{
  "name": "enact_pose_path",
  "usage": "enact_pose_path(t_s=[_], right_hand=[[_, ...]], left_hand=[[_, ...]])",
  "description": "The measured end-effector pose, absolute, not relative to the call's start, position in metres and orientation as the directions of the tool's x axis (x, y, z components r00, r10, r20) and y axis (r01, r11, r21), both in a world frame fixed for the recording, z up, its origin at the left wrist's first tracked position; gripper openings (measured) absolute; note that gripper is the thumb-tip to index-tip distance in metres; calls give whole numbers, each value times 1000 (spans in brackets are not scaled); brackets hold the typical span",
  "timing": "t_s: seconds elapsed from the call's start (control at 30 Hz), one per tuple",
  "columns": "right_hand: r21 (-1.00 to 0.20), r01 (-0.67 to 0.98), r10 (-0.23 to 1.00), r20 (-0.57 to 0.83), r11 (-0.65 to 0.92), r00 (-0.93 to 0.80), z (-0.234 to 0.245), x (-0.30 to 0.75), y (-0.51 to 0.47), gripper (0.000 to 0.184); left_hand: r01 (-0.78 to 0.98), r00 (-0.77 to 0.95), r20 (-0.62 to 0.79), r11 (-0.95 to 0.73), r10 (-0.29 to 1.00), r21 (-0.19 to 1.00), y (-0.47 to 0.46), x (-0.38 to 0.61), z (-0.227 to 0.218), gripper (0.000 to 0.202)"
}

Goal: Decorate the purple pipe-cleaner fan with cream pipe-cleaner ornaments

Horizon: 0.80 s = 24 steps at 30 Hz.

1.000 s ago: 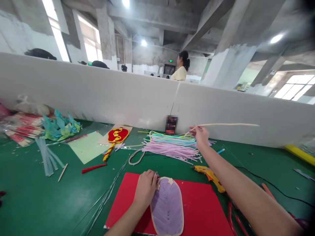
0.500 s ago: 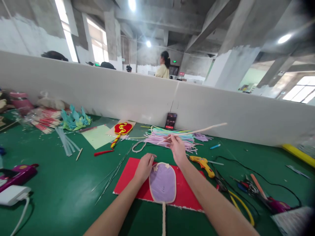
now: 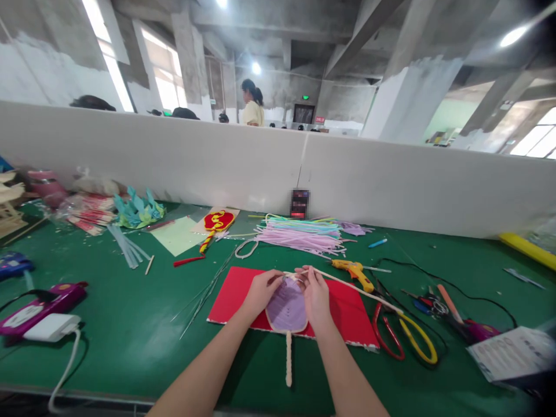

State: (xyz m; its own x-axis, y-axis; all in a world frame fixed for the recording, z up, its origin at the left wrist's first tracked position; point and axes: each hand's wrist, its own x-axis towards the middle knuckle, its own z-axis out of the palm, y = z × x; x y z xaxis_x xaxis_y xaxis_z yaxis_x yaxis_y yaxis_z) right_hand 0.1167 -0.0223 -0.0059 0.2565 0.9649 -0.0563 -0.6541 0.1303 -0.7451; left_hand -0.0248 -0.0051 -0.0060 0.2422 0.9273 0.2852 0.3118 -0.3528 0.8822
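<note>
A purple fan-shaped piece (image 3: 287, 308) with a cream rim and a cream handle lies on a red mat (image 3: 351, 315) on the green table. My left hand (image 3: 263, 289) pinches the fan's upper left edge. My right hand (image 3: 315, 292) holds one end of a long cream pipe cleaner (image 3: 360, 289) at the fan's top; the cleaner trails off to the right over the mat. Both hands have their fingers closed.
A pile of pink, purple and pastel pipe cleaners (image 3: 304, 236) lies behind the mat, with a yellow glue gun (image 3: 354, 271) to its right. Red and yellow loops (image 3: 406, 336), scissors and cables lie at the right. A purple device and white charger (image 3: 50, 327) lie left. A white partition (image 3: 391, 185) backs the table.
My right hand pulled a cream pipe cleaner from the pile and brought it back to the top of the fan. My left hand stayed on the fan's edge. The view widened.
</note>
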Motion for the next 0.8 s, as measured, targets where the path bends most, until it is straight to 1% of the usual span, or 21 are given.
enact_pose_path(t_s=[0.1,0.27,0.37,0.43,0.5,0.67,0.8], right_hand=[[-748,-654,971,-55,113,231,-5,117,-21,21],[-757,-648,982,-43,88,183,-6,117,-20,23],[-761,-642,982,-45,86,185,-7,117,-20,28],[-768,-633,983,-27,97,182,-8,117,-19,29],[-777,-620,985,-3,107,174,-7,117,-20,28],[-802,-584,985,31,124,167,-6,113,-20,26],[-810,-567,983,59,149,173,-6,111,-20,24]], left_hand=[[294,247,256,-324,935,899,-6,-24,-4,22],[176,179,189,-221,965,959,-6,-25,-5,13],[108,139,174,-190,975,976,-4,-26,-6,15],[37,131,149,-155,980,987,-2,-28,-8,18],[-85,141,111,-99,984,991,-1,-29,-10,23],[-389,167,43,26,985,921,1,-28,-16,31],[-527,191,-43,140,981,838,1,-24,-14,33]])
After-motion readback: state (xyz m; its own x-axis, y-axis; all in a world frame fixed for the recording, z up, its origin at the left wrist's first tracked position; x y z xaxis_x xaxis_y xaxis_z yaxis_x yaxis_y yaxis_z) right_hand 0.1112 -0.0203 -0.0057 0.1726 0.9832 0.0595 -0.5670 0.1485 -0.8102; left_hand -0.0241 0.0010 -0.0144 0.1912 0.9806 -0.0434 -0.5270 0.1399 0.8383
